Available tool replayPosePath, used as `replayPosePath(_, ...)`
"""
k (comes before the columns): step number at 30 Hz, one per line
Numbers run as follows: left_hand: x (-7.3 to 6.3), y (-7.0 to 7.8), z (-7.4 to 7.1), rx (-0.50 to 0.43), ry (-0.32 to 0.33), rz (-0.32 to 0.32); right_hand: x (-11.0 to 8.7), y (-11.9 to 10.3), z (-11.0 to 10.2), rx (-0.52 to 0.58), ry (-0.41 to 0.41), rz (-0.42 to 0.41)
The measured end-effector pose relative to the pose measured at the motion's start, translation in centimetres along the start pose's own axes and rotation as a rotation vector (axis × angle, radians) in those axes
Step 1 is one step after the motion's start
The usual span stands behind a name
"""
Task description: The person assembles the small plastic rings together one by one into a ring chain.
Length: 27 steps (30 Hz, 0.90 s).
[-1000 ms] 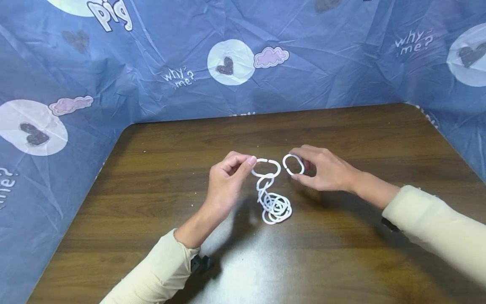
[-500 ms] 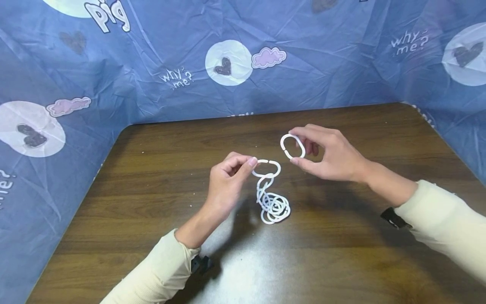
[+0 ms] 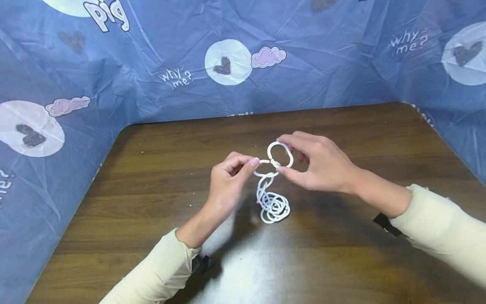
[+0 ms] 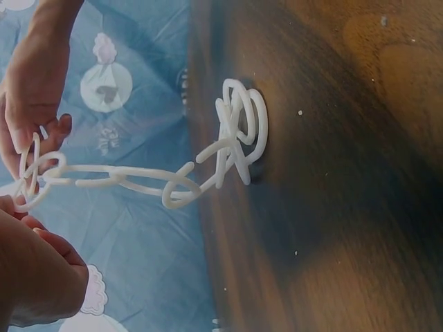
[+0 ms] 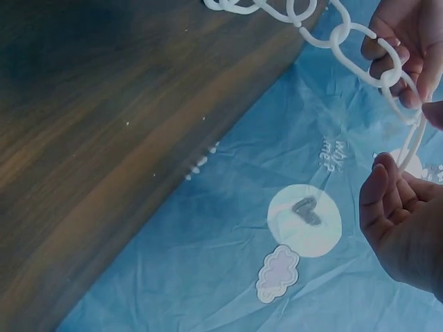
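Observation:
In the head view my left hand (image 3: 228, 179) pinches the top link of a white plastic chain (image 3: 275, 207) between thumb and fingertips. The chain hangs down from that link and its lower links lie heaped on the table. A separate oval white link (image 3: 291, 157) with a small gap is held by my right hand (image 3: 322, 164) between thumb and fingers. Its gap meets the top chain link; whether the two are hooked together I cannot tell. Several hanging links (image 4: 90, 169) stretch between hands and heap in the left wrist view.
The brown wood-grain table (image 3: 152, 169) carries a few tiny white specks. A blue printed cloth (image 3: 322, 80) encloses its back and sides. Dark wrist devices (image 3: 387, 223) sit at both sleeves.
My right hand rose with its loose link, then came down and left, so the link now meets the chain's top link. My left hand has stayed nearly still.

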<state>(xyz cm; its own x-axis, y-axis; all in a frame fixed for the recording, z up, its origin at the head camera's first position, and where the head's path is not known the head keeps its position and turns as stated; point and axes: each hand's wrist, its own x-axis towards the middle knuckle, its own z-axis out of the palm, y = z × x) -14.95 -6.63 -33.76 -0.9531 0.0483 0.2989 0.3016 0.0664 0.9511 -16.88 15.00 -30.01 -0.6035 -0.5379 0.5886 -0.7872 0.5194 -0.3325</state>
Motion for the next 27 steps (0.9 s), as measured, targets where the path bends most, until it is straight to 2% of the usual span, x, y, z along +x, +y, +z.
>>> replayPosePath(7,0.0,-0.1,0.0,-0.009,0.004,0.007,0.0,-0.5,0.7,-0.033,-0.054,0.023)
replayPosePath(11,-0.1,0.0,0.0,-0.008,0.002,0.013,-0.2,-0.4,1.0,-0.063,-0.052,0.020)
replayPosePath(15,-0.2,-0.1,-0.1,-0.022,-0.017,0.016,-0.2,0.0,1.0,-0.087,-0.024,0.030)
replayPosePath(20,-0.4,-0.4,-0.2,-0.049,-0.080,0.015,-0.1,0.3,0.7,-0.095,0.037,0.038)
replayPosePath(27,-0.5,-0.4,-0.3,-0.047,-0.130,-0.018,0.1,0.5,0.8,-0.094,0.143,-0.038)
